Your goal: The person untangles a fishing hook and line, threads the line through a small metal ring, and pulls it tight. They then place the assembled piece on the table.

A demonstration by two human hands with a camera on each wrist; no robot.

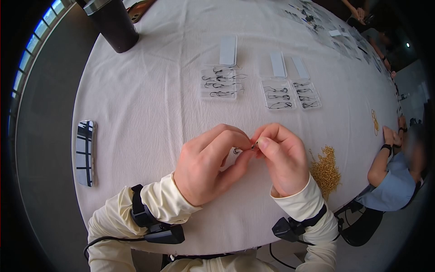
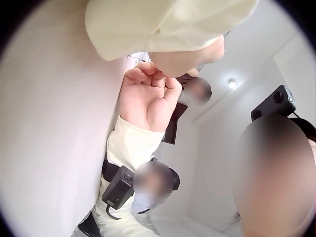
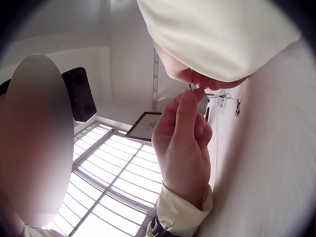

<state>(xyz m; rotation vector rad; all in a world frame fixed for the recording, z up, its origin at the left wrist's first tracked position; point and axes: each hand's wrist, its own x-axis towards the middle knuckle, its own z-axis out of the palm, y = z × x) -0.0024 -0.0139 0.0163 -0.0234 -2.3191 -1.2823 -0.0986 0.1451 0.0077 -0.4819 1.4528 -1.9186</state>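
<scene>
Above the white cloth, the left hand (image 1: 210, 163) and right hand (image 1: 285, 158) meet at their fingertips, pinching a tiny metal piece (image 1: 254, 145) between them. Just below the left fingers shows a small dark hook or loop (image 1: 236, 150). In the right wrist view the left hand (image 3: 185, 140) pinches with thumb and finger, and a thin wire piece with loops (image 3: 227, 96) sticks out beyond; the right hand (image 3: 185, 69) is mostly behind its sleeve. The left wrist view shows the right hand (image 2: 148, 101) with curled fingers; the left hand (image 2: 187, 61) partly covers its fingertips.
Clear boxes (image 1: 206, 96) (image 1: 277, 109) (image 1: 311, 107) hold dark looped wire pieces. Right of the hands lies a gold pile (image 1: 325, 174); gold loops (image 1: 375, 122) are farther right. A phone (image 1: 85, 154) and dark tumbler (image 1: 113, 25) stand left. Another person (image 1: 392, 177) sits at right.
</scene>
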